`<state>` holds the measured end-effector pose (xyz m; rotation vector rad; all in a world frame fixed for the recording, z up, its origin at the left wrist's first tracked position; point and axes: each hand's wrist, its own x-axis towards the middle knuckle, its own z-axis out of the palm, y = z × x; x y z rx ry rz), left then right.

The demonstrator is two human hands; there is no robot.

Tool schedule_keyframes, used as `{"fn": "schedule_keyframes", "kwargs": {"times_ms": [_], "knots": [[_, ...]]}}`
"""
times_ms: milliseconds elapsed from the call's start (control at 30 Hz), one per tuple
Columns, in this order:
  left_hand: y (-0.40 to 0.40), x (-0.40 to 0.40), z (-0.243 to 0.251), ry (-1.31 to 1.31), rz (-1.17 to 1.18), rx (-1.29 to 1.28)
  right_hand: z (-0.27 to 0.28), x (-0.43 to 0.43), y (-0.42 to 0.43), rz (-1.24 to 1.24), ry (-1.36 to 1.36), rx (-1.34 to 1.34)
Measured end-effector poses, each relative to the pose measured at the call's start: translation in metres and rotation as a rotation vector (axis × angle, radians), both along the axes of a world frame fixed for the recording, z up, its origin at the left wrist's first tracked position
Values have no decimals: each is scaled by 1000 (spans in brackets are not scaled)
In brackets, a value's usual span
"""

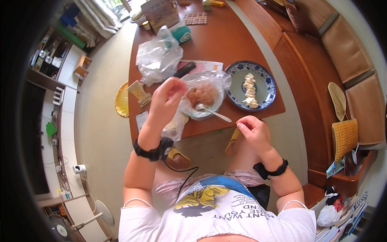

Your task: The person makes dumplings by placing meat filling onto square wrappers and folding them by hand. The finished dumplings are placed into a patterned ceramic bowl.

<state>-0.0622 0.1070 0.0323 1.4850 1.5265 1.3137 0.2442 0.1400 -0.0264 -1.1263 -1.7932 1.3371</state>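
Observation:
My left hand (167,101) is raised at the left edge of a plastic-lined bowl, its fingers bent; whether it holds anything is unclear. Inside the bowl (222,104) lies reddish-brown minced filling (203,94), with a metal spoon (216,114) resting in it, handle over the rim. My right hand (252,130) is above my knee, just off the table edge, thumb and fingertips pinched together; anything between them is too small to tell. A blue-and-white plate (267,75) to the right of the bowl bears a row of pale folded dumplings (250,90). A clear plastic bag with pale contents (175,125) lies below my left hand.
Crumpled plastic bags (158,57), a dark elongated object (185,69) and a green roll-shaped item (181,34) lie on the wooden table (223,39). A phone (141,120) and a small carved stand (140,93) are at its left edge. A wooden bench (317,69) runs along the right.

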Motion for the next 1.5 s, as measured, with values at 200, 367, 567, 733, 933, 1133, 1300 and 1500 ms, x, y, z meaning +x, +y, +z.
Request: {"fn": "schedule_keyframes", "kwargs": {"times_ms": [200,367,567,733,933,1133,1300,1500], "knots": [[-84,-28,-31,580,192,-49,6,-39,7,42,-166,585],[-97,-26,-68,781,278,-151,0,-64,8,137,-373,809],[-86,-19,-80,980,303,-126,-17,-78,13,199,-499,840],[-85,-18,-79,922,253,-116,-28,-83,14,211,-531,891],[-87,-27,-77,606,211,-190,-19,-84,12,245,-470,883],[-89,-33,-72,416,200,-220,-20,-87,14,226,-431,880],[-95,-37,-74,264,277,-222,0,-85,7,114,-448,840],[-109,-45,-81,-671,376,-32,-5,-87,15,135,-531,910]]}}
